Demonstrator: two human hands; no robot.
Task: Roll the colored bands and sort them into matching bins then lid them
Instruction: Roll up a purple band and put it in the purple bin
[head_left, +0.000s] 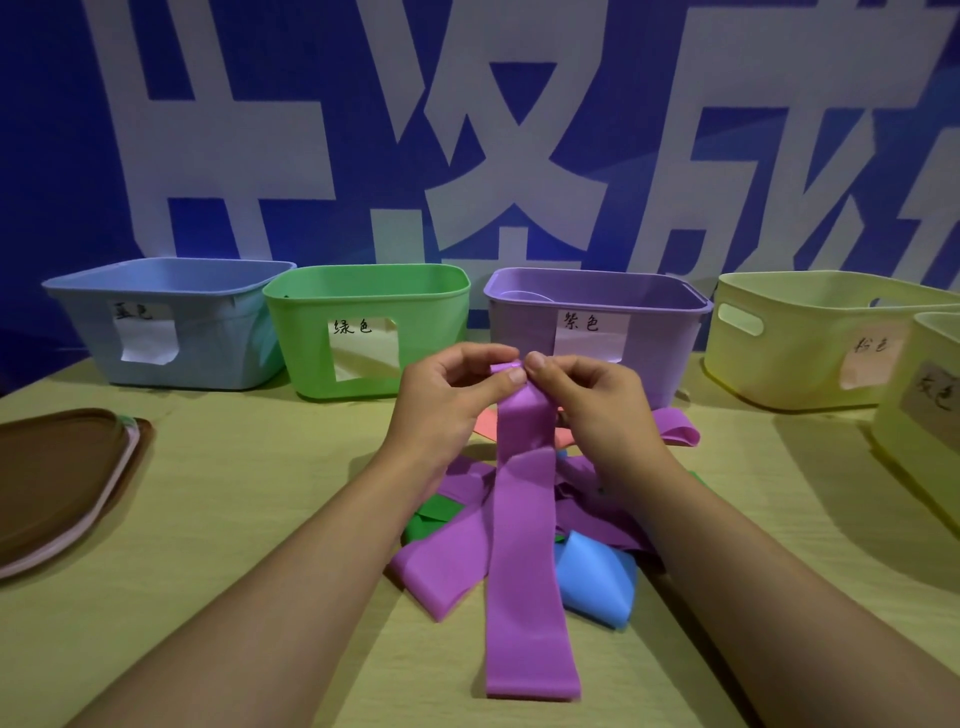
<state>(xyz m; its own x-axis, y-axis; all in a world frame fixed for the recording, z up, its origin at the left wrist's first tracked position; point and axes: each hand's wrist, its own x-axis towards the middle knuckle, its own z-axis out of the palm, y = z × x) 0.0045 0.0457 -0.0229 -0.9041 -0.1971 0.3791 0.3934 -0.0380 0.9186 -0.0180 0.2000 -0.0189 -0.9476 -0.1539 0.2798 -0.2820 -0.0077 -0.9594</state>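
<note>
On the counter, the purple bin stands just behind a heap of bands. In front of that bin, the long purple band hangs to the counter, its top end pinched by left hand and right hand.

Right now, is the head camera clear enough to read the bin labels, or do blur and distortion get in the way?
Head view: dim bluish light, wide-angle bending at the edges. The purple plastic bin label reads sharply; the pale yellow bin label at the right is soft and shadowed. Both hands, left hand and right hand, are sharp.
</note>
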